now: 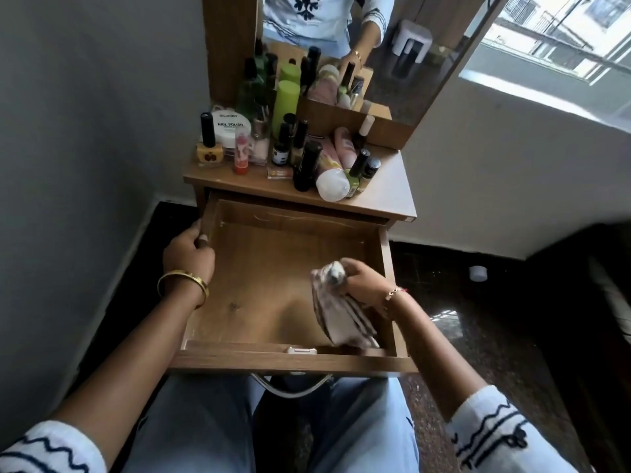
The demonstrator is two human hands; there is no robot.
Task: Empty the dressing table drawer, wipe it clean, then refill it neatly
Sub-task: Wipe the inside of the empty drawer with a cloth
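Note:
The wooden drawer [266,268] of the dressing table stands pulled out over my lap, with nothing lying on its bottom. My left hand [187,250] grips the drawer's left wall near the back. My right hand [362,278] is inside the drawer at the right side, closed on a bunched striped cloth [338,312] that hangs down toward the front right corner. On the tabletop [386,196] behind the drawer stand and lie several cosmetics: nail polish bottles [208,145], a white nail polish remover tub [230,126], a green bottle [285,104], a lying pink tube [333,172].
A mirror [324,29] rises behind the tabletop and reflects the bottles. A grey wall is close on the left. Dark floor lies to the right, with a small white cap [478,273] on it. A window is at the upper right.

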